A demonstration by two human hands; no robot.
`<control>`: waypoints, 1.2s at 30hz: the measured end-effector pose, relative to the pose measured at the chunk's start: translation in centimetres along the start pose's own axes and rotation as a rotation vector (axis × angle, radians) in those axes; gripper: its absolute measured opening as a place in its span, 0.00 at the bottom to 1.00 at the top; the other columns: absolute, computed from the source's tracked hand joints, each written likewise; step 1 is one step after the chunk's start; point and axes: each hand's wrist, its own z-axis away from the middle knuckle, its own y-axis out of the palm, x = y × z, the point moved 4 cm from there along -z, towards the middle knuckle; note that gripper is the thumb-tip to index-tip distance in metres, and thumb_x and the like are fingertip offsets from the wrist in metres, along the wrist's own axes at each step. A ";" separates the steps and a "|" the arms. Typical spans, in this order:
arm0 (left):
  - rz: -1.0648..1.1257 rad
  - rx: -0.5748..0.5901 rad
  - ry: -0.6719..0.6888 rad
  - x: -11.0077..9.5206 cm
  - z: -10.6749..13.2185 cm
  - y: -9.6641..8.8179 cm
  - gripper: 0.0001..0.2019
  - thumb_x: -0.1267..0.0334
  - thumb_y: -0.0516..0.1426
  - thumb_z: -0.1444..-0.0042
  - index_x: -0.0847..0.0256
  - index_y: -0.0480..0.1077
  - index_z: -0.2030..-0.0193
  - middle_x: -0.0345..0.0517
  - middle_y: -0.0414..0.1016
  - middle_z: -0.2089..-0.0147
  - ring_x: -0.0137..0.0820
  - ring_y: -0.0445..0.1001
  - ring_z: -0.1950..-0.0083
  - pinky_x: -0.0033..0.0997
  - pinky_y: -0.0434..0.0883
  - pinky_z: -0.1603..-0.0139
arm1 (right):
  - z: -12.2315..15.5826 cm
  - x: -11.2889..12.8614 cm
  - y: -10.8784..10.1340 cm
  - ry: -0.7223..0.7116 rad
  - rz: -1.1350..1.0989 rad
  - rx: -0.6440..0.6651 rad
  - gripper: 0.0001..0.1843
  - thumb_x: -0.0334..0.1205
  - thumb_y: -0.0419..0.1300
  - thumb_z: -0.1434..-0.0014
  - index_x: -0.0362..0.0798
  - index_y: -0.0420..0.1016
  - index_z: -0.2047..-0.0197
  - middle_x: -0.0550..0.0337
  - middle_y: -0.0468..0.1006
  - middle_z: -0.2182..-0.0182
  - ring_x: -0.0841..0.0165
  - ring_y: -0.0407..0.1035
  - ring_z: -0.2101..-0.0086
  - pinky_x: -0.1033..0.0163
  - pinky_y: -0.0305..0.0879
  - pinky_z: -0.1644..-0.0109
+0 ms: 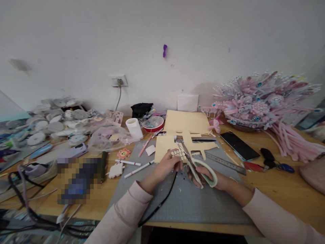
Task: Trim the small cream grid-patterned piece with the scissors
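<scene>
My left hand [169,163] pinches a small cream card cutout [179,155] with dark outlines drawn on it. Closed around the pale green handles of a pair of scissors [212,174], my right hand [199,174] holds the tool with its blades pointing up and left, beside the cutout. Whether the blades touch the card I cannot tell. Behind both hands lie cream card sheets [186,122], one with pieces cut out of it. A grey cutting mat [203,210] spreads under the hands, and a metal ruler [225,163] lies to the right.
Markers [139,168], white cutouts [116,170] and a flower-shaped cutout [124,153] lie at left. A white roll [134,128] stands near a red-rimmed bowl [153,124]. At right are a phone [239,145], keys [267,158] and a large pink beaded arrangement [256,105]. A black cable [162,201] crosses the mat.
</scene>
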 end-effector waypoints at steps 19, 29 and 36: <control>0.027 0.017 0.009 -0.2 0.0 0.0 0.04 0.62 0.53 0.55 0.61 0.62 0.73 0.35 0.65 0.86 0.23 0.58 0.84 0.24 0.55 0.80 | 0.2 0.0 -0.1 -0.010 0.081 -0.019 0.21 0.56 0.59 0.46 0.44 0.67 0.63 0.60 0.70 0.72 0.77 0.61 0.82 0.69 0.50 0.80; 0.051 -0.056 0.035 0.2 -0.1 -0.6 0.05 0.62 0.53 0.56 0.60 0.60 0.75 0.32 0.58 0.87 0.23 0.55 0.83 0.26 0.53 0.79 | 0.2 0.7 0.5 0.014 0.108 -0.066 0.24 0.59 0.61 0.49 0.44 0.66 0.68 0.62 0.69 0.74 0.78 0.60 0.83 0.70 0.50 0.81; 0.021 -0.126 0.083 -0.2 -0.1 -1.0 0.09 0.64 0.52 0.56 0.59 0.56 0.82 0.34 0.55 0.86 0.23 0.53 0.82 0.27 0.52 0.77 | 0.3 1.0 0.7 0.018 0.140 -0.073 0.21 0.56 0.61 0.49 0.45 0.65 0.69 0.64 0.68 0.76 0.79 0.60 0.83 0.70 0.49 0.82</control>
